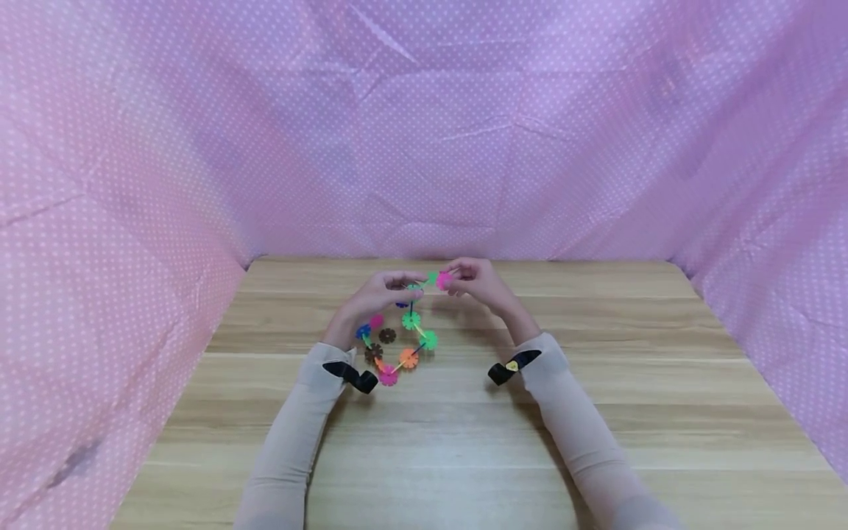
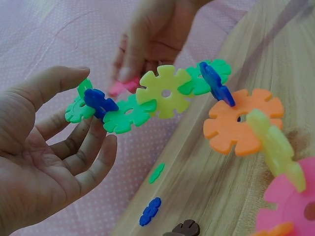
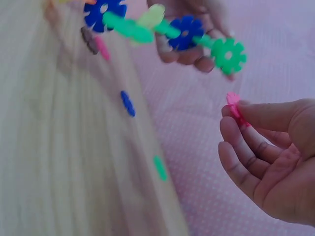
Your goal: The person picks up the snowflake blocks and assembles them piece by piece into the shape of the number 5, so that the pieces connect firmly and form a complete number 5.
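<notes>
Left hand (image 2: pixel 44 142) gripped disc chain (image 2: pixel 160 107) near its end, over table (image 1: pixel 596 368) | right hand (image 3: pixel 283 169) pinched pink disc (image 1: pixel 443 282) close by, seemingly unjoined | square press, chain braced nearby, looked best

Creased, white-dotted pink cloth (image 1: pixel 437 147) fills the top and both sides; a wood-grain tabletop (image 1: pixel 450 464) spans the lower centre.

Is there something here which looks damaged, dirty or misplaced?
A dark smudge low on the pink polka-dot cloth, at the head view's left, looks odd against the paler fabric; stain or shadow, I cannot tell. The chain of colourful notched plastic discs shows no visible damage.
</notes>
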A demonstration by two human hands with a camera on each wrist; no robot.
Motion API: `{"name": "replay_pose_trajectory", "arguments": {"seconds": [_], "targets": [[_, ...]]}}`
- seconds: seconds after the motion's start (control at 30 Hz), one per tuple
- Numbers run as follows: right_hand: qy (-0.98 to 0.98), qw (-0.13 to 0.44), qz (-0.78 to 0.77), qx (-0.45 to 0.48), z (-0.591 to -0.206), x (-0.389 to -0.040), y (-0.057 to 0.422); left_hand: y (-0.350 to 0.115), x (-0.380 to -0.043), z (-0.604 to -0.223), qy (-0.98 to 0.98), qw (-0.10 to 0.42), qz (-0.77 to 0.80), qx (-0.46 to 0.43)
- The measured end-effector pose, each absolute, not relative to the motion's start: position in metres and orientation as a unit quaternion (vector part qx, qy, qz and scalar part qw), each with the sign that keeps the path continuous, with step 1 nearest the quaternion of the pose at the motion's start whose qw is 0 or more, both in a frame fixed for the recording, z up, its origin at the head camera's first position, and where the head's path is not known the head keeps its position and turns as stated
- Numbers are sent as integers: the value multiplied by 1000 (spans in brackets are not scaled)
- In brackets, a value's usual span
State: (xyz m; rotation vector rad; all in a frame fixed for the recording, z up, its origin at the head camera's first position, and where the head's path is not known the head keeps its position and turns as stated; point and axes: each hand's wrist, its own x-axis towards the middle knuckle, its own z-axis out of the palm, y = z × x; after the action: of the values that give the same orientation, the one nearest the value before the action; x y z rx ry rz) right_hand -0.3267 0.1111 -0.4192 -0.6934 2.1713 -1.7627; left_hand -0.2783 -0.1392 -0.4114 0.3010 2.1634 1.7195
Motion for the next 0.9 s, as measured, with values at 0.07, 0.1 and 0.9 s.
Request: {"name": "replay_pose_trajectory", "arguments": {"seconds": [0.07,0.1,0.9], "targets": [[740,119,-618,-238,-414,-325,110,-140,-279,-411,768,180,605,105],[737,117,-622,-235,-412,-324,109,-140,-279,-411,769,180,604,105],[739,64,-619,-260,-410,-313,103,-132,-279,-412,772,171,604,106]]}}
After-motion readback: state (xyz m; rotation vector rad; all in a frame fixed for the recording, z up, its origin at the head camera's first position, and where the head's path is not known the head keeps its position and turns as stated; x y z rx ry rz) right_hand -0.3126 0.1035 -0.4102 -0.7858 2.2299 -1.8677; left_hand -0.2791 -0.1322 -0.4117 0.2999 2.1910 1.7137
